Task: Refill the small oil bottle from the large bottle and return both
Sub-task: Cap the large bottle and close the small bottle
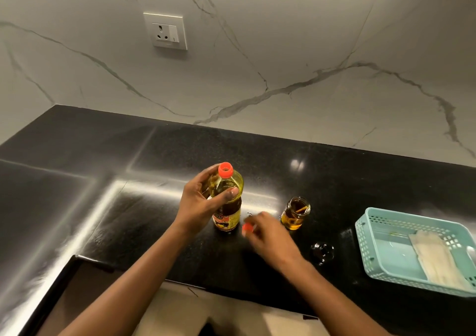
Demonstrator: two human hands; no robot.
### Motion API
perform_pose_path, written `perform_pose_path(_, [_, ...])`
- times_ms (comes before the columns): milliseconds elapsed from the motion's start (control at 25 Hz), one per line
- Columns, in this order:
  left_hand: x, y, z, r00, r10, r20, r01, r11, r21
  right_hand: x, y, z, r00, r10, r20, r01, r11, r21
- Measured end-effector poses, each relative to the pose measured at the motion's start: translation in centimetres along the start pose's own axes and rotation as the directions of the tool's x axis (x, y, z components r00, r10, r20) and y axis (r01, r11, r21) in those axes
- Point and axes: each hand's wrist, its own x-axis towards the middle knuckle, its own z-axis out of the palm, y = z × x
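The large oil bottle (228, 201) stands upright on the black counter (154, 155). It holds yellow oil, has a yellow label and an open orange neck. My left hand (199, 203) is wrapped around its upper body. My right hand (268, 232), blurred by motion, pinches the orange cap (247, 228) just right of the bottle's base. The small oil bottle (295, 213), an open glass jar with amber oil low inside, stands to the right of my right hand. Its dark lid (322, 252) lies on the counter nearer to me.
A teal perforated basket (371, 245) with a folded pale cloth (435, 258) sits at the right edge. A marble wall with a socket plate (166, 30) rises behind. The counter's front edge runs just below my forearms.
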Motion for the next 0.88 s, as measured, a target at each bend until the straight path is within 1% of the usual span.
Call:
perform_pose_path(40, [0.0, 0.0, 0.0, 1.000, -0.003, 0.001, 0.003, 1.000, -0.004, 0.6, -0.8, -2.6, 0.996, 0.010, -0.091, -0.001, 0.995, 0.102])
perform_pose_path(80, [0.0, 0.0, 0.0, 1.000, -0.006, 0.004, 0.006, 1.000, -0.001, 1.3, -1.9, -5.3, 0.988, -0.007, -0.155, 0.036, 0.982, 0.187])
perform_pose_path(120, [0.0, -0.1, 0.0, 1.000, -0.008, 0.006, 0.008, 1.000, 0.003, 2.1, -3.2, -8.1, 0.981, -0.064, -0.183, 0.107, 0.966, 0.236])
perform_pose_path(160, [0.0, -0.1, 0.0, 1.000, -0.006, 0.006, 0.006, 1.000, 0.004, 2.8, -4.7, -10.5, 0.970, -0.159, -0.183, 0.201, 0.949, 0.242])
perform_pose_path(240, [0.2, -0.4, 0.0, 1.000, 0.003, 0.012, -0.003, 1.000, -0.012, 4.5, -7.6, -13.9, 0.929, -0.349, -0.126, 0.365, 0.919, 0.150])
perform_pose_path(320, [0.2, -0.2, 0.0, 1.000, -0.008, 0.014, 0.009, 0.999, -0.043, 6.3, -10.0, -15.5, 0.891, -0.454, 0.020, 0.454, 0.891, 0.010])
perform_pose_path(360, [0.1, -0.1, 0.1, 1.000, -0.013, 0.014, 0.014, 0.999, -0.049, 7.0, -11.0, -15.9, 0.873, -0.475, 0.112, 0.483, 0.873, -0.064])
perform_pose_path(440, [0.1, 0.1, 0.1, 1.000, -0.023, 0.012, 0.023, 0.999, -0.049, 8.2, -12.6, -16.4, 0.838, -0.469, 0.277, 0.532, 0.816, -0.227])
perform_pose_path(480, [0.1, 0.2, 0.1, 1.000, -0.025, 0.009, 0.026, 0.999, -0.043, 8.5, -13.2, -16.5, 0.824, -0.462, 0.329, 0.555, 0.776, -0.299])
perform_pose_path(560, [0.1, 0.2, 0.1, 1.000, -0.024, 0.010, 0.024, 0.999, -0.024, 8.8, -14.3, -16.5, 0.805, -0.458, 0.377, 0.587, 0.707, -0.395])
perform_pose_path(680, [-0.2, 0.3, 0.2, 1.000, -0.011, 0.007, 0.011, 1.000, -0.024, 9.0, -15.5, -15.8, 0.817, -0.437, 0.375, 0.574, 0.668, -0.473])
perform_pose_path(800, [-0.3, 0.4, 0.1, 1.000, -0.004, -0.005, 0.004, 1.000, -0.008, 8.6, -15.7, -14.9, 0.870, -0.382, 0.312, 0.493, 0.686, -0.535])
perform_pose_path(880, [-0.1, 0.2, 0.1, 1.000, 0.000, -0.002, 0.000, 1.000, 0.031, 8.2, -15.5, -14.4, 0.890, -0.368, 0.271, 0.456, 0.683, -0.571])
